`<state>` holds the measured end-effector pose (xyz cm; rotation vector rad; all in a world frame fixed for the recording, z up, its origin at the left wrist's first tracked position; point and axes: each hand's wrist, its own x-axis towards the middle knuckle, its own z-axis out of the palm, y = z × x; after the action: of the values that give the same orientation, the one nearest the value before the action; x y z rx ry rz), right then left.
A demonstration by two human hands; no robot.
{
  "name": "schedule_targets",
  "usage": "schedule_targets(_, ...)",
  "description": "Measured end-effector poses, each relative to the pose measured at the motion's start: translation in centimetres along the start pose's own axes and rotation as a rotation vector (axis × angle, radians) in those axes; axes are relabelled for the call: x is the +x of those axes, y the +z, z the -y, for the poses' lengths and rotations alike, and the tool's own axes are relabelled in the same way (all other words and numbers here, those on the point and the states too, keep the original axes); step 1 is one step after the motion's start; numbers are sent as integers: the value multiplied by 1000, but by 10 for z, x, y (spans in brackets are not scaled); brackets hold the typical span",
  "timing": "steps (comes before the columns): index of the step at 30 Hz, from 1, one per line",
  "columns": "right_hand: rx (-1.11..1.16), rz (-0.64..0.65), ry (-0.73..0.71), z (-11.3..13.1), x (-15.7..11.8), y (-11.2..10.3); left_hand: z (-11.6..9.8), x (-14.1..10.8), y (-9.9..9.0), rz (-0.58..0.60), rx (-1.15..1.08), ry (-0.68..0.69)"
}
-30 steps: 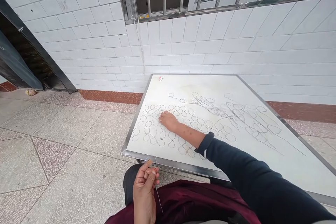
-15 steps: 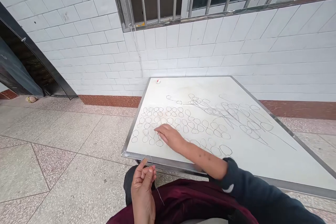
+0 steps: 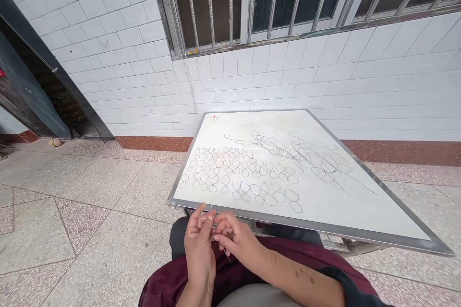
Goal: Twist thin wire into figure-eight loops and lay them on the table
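Observation:
My left hand (image 3: 200, 243) is raised over my lap at the table's near edge, its thumb and fingers pinched on a thin wire (image 3: 228, 256). Part of that wire curves above the fingertips, and a loose tail hangs below. Close against it on the right, my right hand (image 3: 239, 240) has its fingers curled and its thumb and forefinger closed at the same wire. The fingers partly hide the exact grip. Beyond both hands, rows of thin figure-eight wire loops (image 3: 247, 191) lie on the white tabletop (image 3: 342, 216).
A loose tangle of looped wires with long tails (image 3: 304, 153) spreads over the table's right half. A small red-and-white object (image 3: 215, 117) sits at the far left corner. Behind stand a tiled wall (image 3: 230, 76) and a barred window (image 3: 266, 5); a doorway (image 3: 50, 91) is at left.
My right hand has come back from over the loops on the table to my left hand and closed at the wire. My left hand keeps its pinch. The view has shifted slightly.

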<state>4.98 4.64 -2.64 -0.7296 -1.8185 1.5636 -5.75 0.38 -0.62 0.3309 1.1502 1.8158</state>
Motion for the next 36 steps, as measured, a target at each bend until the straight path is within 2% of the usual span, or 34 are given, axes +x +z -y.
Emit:
schedule_targets(6, 276, -29, 19, 10, -13, -6, -8, -21, 4, 73, 18, 51)
schedule_targets(13, 314, 25, -3, 17, -27, -14, -6, -31, 5, 55, 9, 50)
schedule_targets(19, 363, 46, 20, 11, -33, -13, -3, -35, 7, 32, 6, 56)
schedule_targets(24, 409, 23, 48, 5, -37, -15, 7, -33, 9, 22, 34, 62)
schedule_targets(31, 346, 26, 91, -14, -40, -20, 27, -27, 8, 28, 66, 72)
schedule_targets(36, 307, 25, 100, -27, -37, -20, 30, -24, 3, 18, 96, 49)
